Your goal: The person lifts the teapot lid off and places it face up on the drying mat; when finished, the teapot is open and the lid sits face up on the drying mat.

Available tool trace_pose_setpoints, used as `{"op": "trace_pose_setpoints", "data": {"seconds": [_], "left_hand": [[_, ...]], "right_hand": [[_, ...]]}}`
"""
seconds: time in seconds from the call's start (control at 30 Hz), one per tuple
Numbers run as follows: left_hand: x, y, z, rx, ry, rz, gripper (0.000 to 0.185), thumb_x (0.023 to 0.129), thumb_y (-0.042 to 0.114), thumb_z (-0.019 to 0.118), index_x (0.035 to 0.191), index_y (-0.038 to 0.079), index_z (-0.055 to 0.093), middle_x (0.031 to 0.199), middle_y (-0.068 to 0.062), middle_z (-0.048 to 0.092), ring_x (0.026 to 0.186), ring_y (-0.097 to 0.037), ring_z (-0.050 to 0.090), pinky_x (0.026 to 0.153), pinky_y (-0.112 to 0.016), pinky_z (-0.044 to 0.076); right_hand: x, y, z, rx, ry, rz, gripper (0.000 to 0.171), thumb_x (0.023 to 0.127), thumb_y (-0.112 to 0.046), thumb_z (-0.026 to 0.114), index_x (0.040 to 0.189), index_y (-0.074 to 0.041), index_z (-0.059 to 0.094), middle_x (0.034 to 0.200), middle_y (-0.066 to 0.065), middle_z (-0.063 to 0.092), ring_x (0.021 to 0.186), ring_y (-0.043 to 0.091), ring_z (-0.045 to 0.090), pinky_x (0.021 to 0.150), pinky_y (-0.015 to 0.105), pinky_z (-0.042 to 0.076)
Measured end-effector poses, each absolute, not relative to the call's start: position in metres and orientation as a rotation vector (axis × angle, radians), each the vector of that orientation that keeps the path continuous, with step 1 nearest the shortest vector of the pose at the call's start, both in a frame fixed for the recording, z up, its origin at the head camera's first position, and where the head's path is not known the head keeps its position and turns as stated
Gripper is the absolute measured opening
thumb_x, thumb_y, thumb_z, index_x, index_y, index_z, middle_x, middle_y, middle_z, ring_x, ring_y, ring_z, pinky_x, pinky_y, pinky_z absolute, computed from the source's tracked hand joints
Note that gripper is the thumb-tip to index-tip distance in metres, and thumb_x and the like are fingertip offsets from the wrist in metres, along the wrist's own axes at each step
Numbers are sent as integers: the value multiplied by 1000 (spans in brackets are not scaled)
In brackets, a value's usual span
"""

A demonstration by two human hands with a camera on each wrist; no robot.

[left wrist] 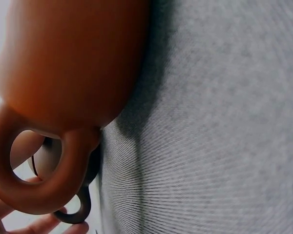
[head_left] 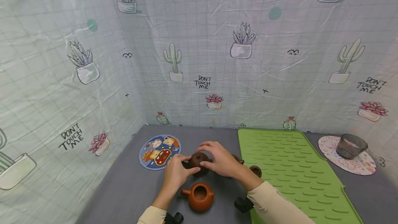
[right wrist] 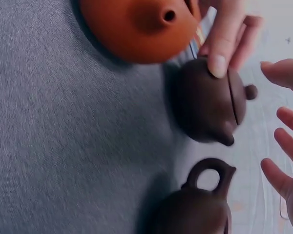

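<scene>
A dark brown teapot (head_left: 198, 161) stands on the grey cloth with its knobbed lid on. My left hand (head_left: 176, 173) holds it from the left, fingers at the handle and thumb against the body. Around its other side is my right hand (head_left: 221, 160), fingers spread; the right wrist view shows these fingers (right wrist: 288, 146) apart from the lid knob (right wrist: 251, 92). Nearer to me sits an orange-brown teapot (head_left: 200, 206), lidless, its ring handle (left wrist: 44, 195) pointing left. A second dark teapot (right wrist: 190, 214) is mostly hidden behind my right hand in the head view.
A small dark round piece (head_left: 255, 171) lies at the left edge of a green ridged mat (head_left: 286, 168). On the far left is a round cartoon coaster (head_left: 160, 152). At far right a smoky glass cup (head_left: 351, 147) stands on a pink patterned round mat (head_left: 329, 149). Patterned curtains enclose the table.
</scene>
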State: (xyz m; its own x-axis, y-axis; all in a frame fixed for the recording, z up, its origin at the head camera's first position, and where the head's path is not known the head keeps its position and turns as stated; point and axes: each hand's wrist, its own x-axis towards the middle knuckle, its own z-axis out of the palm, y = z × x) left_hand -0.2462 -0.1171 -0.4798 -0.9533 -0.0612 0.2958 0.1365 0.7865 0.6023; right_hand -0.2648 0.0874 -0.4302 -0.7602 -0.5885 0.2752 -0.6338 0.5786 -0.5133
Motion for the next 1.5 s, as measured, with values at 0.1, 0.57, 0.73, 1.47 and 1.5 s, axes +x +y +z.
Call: {"op": "trace_pose_setpoints", "data": {"seconds": [0.1, 0.57, 0.73, 1.47, 1.5], "left_hand": [[-246, -117, -480, -63, -2679, -929, 55, 65, 46, 95, 107, 12, 82, 104, -8, 74, 98, -29, 68, 88, -50, 53], [-245, -117, -479, -43, -2676, -951, 54, 65, 42, 95, 107, 13, 82, 105, -8, 73, 99, -31, 67, 88, -50, 52], [-245, -117, -480, -36, -2687, -949, 54, 65, 43, 95, 108, 13, 82, 106, -8, 73, 100, -31, 67, 89, -50, 53], [-247, -120, -480, -57, -2696, -931, 55, 65, 44, 95, 108, 12, 82, 104, -7, 75, 96, -28, 69, 85, -47, 55], [-247, -120, -480, -56, -2696, -930, 55, 65, 44, 95, 108, 12, 82, 104, -7, 75, 96, -27, 69, 85, -47, 55]], "right_hand": [[-262, 81, -435, 1087, -2754, 887, 40, 95, -20, 73, 134, -18, 66, 151, 12, 53, 141, 38, 49, 110, 62, 43], [-258, 73, -461, 1079, -2856, 663, 60, 92, -25, 76, 148, -26, 56, 158, 10, 46, 143, 37, 46, 106, 63, 46], [-254, 74, -465, 1079, -2857, 602, 66, 92, -27, 77, 152, -27, 50, 163, 9, 41, 147, 35, 44, 107, 65, 45], [-248, 79, -469, 1120, -2839, 487, 73, 95, -15, 71, 160, -21, 37, 169, 10, 31, 153, 31, 38, 117, 65, 36], [-248, 79, -469, 1121, -2837, 488, 73, 95, -15, 71, 160, -20, 37, 169, 11, 31, 153, 32, 38, 117, 66, 36]]}}
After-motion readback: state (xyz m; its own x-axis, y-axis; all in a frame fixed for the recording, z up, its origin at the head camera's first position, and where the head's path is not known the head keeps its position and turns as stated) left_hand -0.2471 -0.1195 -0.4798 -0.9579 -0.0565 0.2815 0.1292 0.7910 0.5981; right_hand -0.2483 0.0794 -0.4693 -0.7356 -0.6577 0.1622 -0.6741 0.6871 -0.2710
